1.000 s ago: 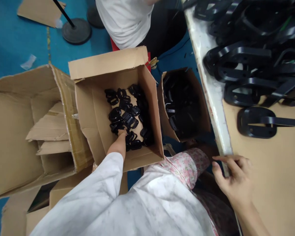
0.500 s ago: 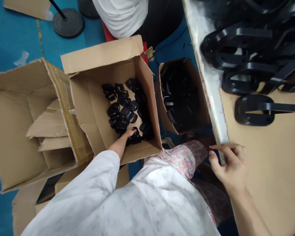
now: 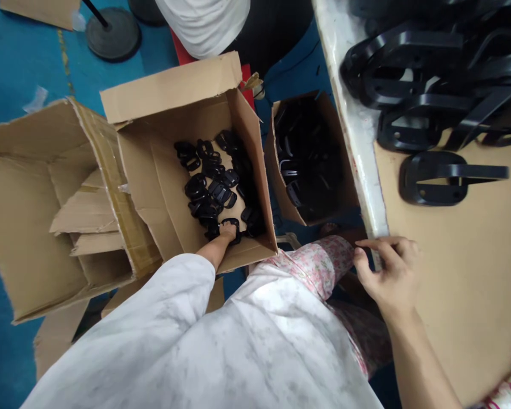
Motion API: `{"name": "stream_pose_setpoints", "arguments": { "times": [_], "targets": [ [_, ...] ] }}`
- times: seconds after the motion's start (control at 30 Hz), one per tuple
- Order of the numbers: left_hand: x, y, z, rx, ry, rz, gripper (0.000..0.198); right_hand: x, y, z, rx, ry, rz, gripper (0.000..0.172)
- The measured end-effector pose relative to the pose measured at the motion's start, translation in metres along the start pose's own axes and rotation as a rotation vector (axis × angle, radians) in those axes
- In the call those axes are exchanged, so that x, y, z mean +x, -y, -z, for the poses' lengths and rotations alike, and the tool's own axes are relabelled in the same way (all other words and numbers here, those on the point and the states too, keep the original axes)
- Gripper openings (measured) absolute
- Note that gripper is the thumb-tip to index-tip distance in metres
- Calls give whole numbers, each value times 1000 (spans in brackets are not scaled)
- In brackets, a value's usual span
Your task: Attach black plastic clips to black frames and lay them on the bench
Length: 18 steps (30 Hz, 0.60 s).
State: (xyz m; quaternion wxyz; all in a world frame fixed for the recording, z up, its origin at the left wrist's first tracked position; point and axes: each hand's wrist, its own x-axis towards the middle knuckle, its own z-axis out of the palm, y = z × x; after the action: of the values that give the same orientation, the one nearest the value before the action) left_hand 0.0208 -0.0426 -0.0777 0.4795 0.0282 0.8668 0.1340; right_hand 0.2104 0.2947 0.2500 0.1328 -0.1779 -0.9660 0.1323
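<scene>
Deep in the cardboard box (image 3: pixel 166 187), my left hand (image 3: pixel 226 230) is closed on a black plastic part (image 3: pixel 235 224), a small frame-like piece; its fingertips are partly hidden. Similar black parts (image 3: pixel 221 192) lie loose around it on the box floor. At the edge of the table (image 3: pixel 443 255), my right hand (image 3: pixel 394 270) rests with thumb and index finger apart and nothing between them. Beyond it on the table lies a black plastic piece with a looped handle (image 3: pixel 434 193), apart from my fingers.
Several more black looped pieces (image 3: pixel 426 96) are heaped at the table's far end. A smaller carton (image 3: pixel 296 213) of black parts stands between box and table. To the left is an open carton (image 3: pixel 29 227) with cardboard flaps inside. A person in a white garment (image 3: pixel 204 23) is beyond the box.
My left hand has closed on a black part and lifted or turned it slightly. My right hand stays by the table edge. The whole view has shifted a little.
</scene>
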Motion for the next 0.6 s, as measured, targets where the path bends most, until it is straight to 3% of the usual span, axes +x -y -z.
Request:
{"name": "stream_pose_setpoints", "arguments": {
  "times": [0.13, 0.23, 0.37, 0.47, 0.53, 0.6],
  "targets": [
    [-18, 5, 15, 16, 26, 14, 39, 1, 1, -1, 8, -22, 41, 20],
    [-32, 1, 38, -22, 44, 6, 37, 2, 0, -1, 13, -21, 28, 21],
    [-54, -15, 88, -110, 16, -79, 24, 5, 3, 0, 26, -28, -7, 23],
    [-88, -33, 129, -196, -21, -216, 22, 6, 25, -5, 194, 2, -55, 20],
    [-121, -49, 151, -245, -42, -322, 27, 5, 54, -16, 444, 72, -94, 32],
    [-159, -68, 166, -287, -71, -426, 29, 1, 88, -34, 708, 201, -169, 67]
  ]
}}
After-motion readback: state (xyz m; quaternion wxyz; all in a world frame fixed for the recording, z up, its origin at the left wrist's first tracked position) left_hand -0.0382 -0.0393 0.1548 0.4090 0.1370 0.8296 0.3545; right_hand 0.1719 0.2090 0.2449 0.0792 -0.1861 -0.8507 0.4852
